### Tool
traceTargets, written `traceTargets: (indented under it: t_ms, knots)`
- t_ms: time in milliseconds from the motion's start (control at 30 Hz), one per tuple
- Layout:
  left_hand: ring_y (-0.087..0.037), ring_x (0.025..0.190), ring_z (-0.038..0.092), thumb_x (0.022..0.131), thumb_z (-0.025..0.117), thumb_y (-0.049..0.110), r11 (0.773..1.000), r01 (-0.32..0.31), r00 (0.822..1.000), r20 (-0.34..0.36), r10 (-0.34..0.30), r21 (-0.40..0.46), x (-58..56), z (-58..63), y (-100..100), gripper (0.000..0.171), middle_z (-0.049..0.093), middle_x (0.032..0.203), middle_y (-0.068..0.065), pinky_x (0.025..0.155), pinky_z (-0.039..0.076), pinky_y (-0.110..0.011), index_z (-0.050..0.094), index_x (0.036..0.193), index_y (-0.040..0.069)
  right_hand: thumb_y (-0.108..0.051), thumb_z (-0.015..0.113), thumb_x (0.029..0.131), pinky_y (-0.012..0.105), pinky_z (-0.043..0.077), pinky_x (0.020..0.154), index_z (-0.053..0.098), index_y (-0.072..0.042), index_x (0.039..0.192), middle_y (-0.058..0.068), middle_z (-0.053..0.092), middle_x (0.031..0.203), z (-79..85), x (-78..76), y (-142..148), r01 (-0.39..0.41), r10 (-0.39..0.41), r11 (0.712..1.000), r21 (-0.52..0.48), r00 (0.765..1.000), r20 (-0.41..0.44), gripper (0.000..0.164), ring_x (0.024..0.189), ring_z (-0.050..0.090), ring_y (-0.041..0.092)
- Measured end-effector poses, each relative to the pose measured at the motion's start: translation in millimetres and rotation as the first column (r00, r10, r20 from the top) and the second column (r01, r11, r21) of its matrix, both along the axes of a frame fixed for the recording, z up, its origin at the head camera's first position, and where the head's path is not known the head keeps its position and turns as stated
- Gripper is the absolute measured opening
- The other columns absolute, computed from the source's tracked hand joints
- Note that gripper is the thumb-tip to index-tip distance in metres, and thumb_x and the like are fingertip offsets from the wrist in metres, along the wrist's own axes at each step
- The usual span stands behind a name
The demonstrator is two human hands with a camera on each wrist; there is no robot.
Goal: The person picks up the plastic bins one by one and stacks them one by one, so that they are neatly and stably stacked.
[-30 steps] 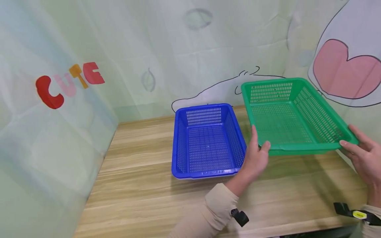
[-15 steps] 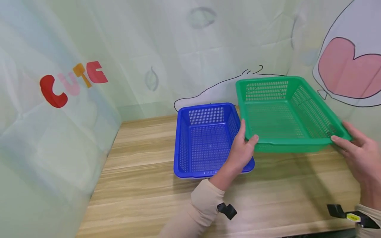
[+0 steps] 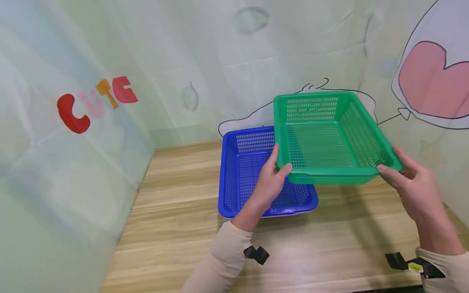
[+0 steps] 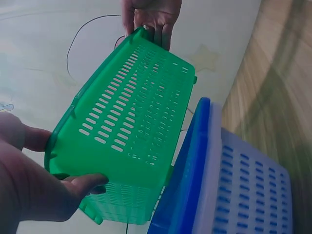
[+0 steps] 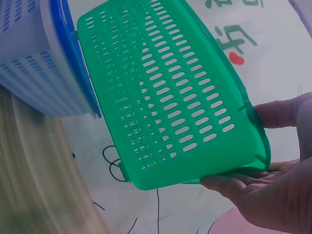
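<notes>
A green plastic basket [image 3: 318, 142] with slotted walls is held in the air, tilted, over the right part of a blue basket [image 3: 242, 175]. My left hand [image 3: 269, 181] grips its near left corner, thumb over the rim. At the near right corner my right hand [image 3: 414, 183] pinches the rim the same way. The blue basket sits on the wooden table, partly hidden by the green one and my left hand. Beneath the blue rim, the left wrist view shows a whitish basket [image 4: 256, 190] with the blue one nested in it. No contents show in the green basket.
The wooden table [image 3: 172, 195] runs beneath both baskets. A printed cloth backdrop [image 3: 183, 61] with "CUTE" lettering hangs behind and to the left, close to the table's back edge. A dark strip lies at the table's front edge.
Both hands have carried the green basket leftward, so it now overlaps the blue basket in the head view. The head view has shifted slightly; the blue basket stays put on the table.
</notes>
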State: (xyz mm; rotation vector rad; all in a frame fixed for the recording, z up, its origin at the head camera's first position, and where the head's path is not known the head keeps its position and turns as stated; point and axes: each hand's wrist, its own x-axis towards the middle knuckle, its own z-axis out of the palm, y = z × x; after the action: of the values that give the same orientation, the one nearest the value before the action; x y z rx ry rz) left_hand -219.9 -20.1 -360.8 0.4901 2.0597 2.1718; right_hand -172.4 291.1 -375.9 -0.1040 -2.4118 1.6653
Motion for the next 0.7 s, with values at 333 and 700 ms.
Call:
traceTargets:
  t_ms: [333, 700]
  knots:
    - [-0.028, 0.147, 0.029, 0.107, 0.043, 0.009, 1.0, 0.003, 0.999, -0.039, -0.004, -0.025, 6.1, 4.2, -43.5, 0.066, 0.014, 0.166, -0.007, 0.115, 0.03, -0.036, 0.005, 0.161, 0.009, -0.018, 0.063, 0.1, 0.004, 0.043, 0.082, 0.023, -0.015, 0.16, 0.021, 0.033, 0.157, 11.5, -4.7, -30.9, -0.063, 0.059, 0.997, -0.054, 0.996, -0.072, 0.072, 0.108, 0.053, -0.008]
    - [-0.03, 0.145, 0.031, 0.106, 0.044, 0.007, 0.998, -0.047, 0.998, -0.034, 0.046, -0.038, 15.9, 8.1, -86.2, 0.066, 0.009, 0.167, -0.007, 0.114, 0.032, -0.041, 0.008, 0.161, 0.007, -0.022, 0.069, 0.096, 0.008, 0.047, 0.083, 0.028, -0.009, 0.158, 0.028, 0.044, 0.147, 18.6, -3.7, -80.2, -0.068, 0.061, 0.996, -0.05, 0.989, -0.133, 0.075, 0.105, 0.057, 0.0]
